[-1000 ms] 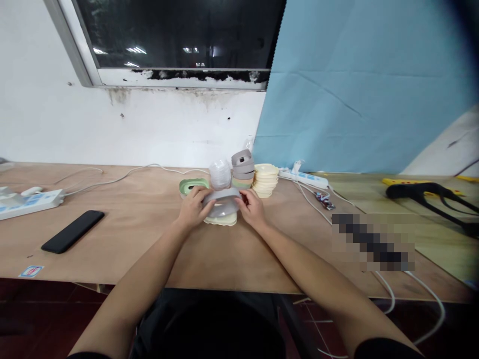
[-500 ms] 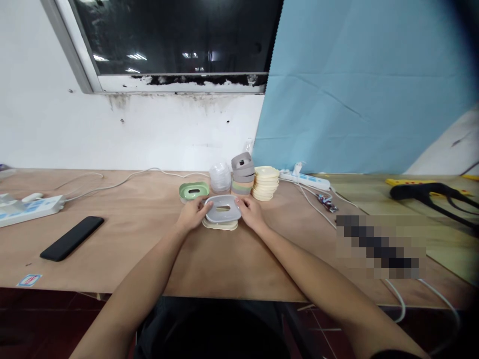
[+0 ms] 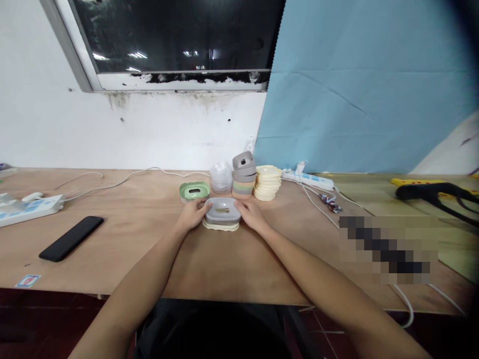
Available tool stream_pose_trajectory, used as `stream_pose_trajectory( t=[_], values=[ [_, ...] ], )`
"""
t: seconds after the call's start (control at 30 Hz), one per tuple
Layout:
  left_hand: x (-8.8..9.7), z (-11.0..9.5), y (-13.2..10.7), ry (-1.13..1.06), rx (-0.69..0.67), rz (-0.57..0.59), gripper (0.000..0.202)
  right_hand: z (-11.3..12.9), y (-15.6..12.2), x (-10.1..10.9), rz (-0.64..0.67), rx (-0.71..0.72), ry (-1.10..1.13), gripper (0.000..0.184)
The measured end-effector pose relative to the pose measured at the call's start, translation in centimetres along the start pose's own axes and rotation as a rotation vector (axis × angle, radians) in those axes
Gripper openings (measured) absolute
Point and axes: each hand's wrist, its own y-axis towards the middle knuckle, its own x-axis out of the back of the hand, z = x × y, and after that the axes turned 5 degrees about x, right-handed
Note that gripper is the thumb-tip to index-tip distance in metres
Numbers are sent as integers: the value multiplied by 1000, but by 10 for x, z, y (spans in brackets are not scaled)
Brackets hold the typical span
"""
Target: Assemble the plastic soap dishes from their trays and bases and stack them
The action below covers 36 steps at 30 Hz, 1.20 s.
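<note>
A grey oval dish (image 3: 223, 212) with a slot in its middle sits level on a wavy-edged cream base (image 3: 220, 227) in front of me. It looks like a soap dish. My left hand (image 3: 192, 214) grips its left end, and my right hand (image 3: 250, 213) grips its right end, thumbs along the rim. Just behind my left hand stands a green slotted dish (image 3: 194, 191). Behind the grey dish are a pile of clear plastic pieces (image 3: 220, 176), a stack of grey, green and orange frames (image 3: 244, 178), and a stack of cream bases (image 3: 267, 182).
A black phone (image 3: 72, 238) lies to the left, near a white power strip (image 3: 32, 212) with cables. On the right are another power strip (image 3: 312, 180), a black-handled tool (image 3: 430, 194) and a blurred-out dark item (image 3: 385, 247). The wall (image 3: 168, 129) rises behind the table.
The grey dish has come down from a slightly raised, tilted position to sit level on the cream base. Both hands have stayed at its ends.
</note>
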Motion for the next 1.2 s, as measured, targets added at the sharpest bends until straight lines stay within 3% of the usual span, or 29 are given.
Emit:
stream_pose_trajectory(
  t=[0.3,0.7,0.97,1.2],
  values=[
    [3,5,3,190,-28,5,49,0,0,3,116,21,-54,62],
    [0,8,2,436,-28,51,48,3,0,4,175,23,-240,55],
    [-4,7,2,511,0,85,44,5,-1,-1,211,86,-427,45],
    [-6,9,3,438,37,8,49,6,-2,-1,205,89,-375,47]
  ],
)
